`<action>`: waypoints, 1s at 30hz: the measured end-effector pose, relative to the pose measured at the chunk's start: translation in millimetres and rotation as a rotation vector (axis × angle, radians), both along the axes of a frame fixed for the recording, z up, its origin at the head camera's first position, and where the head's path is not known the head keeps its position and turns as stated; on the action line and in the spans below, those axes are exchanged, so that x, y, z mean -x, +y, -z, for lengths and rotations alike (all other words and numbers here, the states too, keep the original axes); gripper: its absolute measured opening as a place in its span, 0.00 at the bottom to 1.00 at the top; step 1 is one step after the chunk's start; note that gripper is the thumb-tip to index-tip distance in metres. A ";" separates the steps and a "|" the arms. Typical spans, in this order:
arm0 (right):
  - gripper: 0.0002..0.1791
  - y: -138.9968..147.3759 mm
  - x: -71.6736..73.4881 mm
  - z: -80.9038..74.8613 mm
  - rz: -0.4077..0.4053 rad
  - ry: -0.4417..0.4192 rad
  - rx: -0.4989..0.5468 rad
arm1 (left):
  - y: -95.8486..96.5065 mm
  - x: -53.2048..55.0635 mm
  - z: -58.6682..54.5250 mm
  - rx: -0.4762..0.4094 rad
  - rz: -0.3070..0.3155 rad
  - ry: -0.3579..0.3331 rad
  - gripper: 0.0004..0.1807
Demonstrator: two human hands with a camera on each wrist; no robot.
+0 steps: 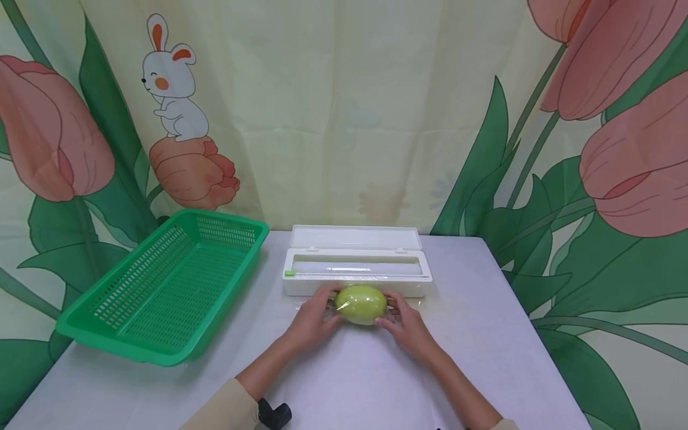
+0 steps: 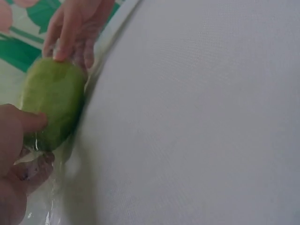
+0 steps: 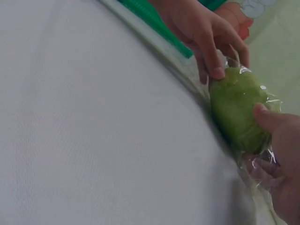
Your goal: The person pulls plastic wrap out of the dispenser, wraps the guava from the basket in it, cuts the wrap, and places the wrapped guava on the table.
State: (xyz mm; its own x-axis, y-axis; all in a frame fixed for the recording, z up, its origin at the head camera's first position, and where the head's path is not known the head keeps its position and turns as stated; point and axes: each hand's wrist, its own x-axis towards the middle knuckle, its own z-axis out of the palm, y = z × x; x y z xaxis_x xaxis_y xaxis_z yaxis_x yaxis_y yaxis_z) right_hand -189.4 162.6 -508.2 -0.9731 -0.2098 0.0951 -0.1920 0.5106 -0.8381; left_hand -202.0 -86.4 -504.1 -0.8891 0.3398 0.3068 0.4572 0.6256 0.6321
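A green oval fruit [image 1: 361, 304], glossy under clear cling film [image 3: 257, 180], is held between both hands just in front of the white cling film box. My left hand [image 1: 316, 319] grips its left end, the thumb on the near side of the fruit and the fingers behind and below in the film. At the right end my right hand [image 1: 407, 329] holds it the same way, thumb pressed on the skin. Loose film trails below the left fingers in the left wrist view. The fruit's underside is hidden.
The white cling film box [image 1: 357, 288] stands at the table's back with its lid [image 1: 356, 237] raised, a roll inside and a green slider [image 1: 289, 273] at its left. A green plastic basket [image 1: 201, 334] lies to the left. A printed curtain [image 1: 344, 119] hangs behind.
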 end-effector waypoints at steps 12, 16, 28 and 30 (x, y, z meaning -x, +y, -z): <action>0.25 0.0 -0.8 -18.2 0.050 -0.057 -0.005 | -3.1 -5.4 -12.5 -0.003 -0.027 -0.009 0.33; 0.23 -1.3 0.9 -25.7 0.080 -0.059 0.001 | -2.0 -5.7 -15.3 0.055 -0.006 0.019 0.43; 0.39 -3.4 2.2 -34.7 0.094 0.177 -0.129 | -0.6 0.1 -16.9 0.021 0.003 0.046 0.38; 0.47 -3.1 1.3 -33.9 0.074 0.280 -0.154 | -0.7 0.7 -19.1 0.032 0.004 0.051 0.37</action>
State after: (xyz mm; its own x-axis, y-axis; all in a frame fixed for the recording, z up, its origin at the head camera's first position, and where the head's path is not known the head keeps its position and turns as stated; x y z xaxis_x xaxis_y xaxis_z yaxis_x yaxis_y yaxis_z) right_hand -190.7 159.5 -474.2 -0.9267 -0.1719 0.3341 -0.3618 0.6482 -0.6700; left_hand -202.7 -87.1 -484.9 -0.8709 0.3541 0.3409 0.4914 0.6433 0.5872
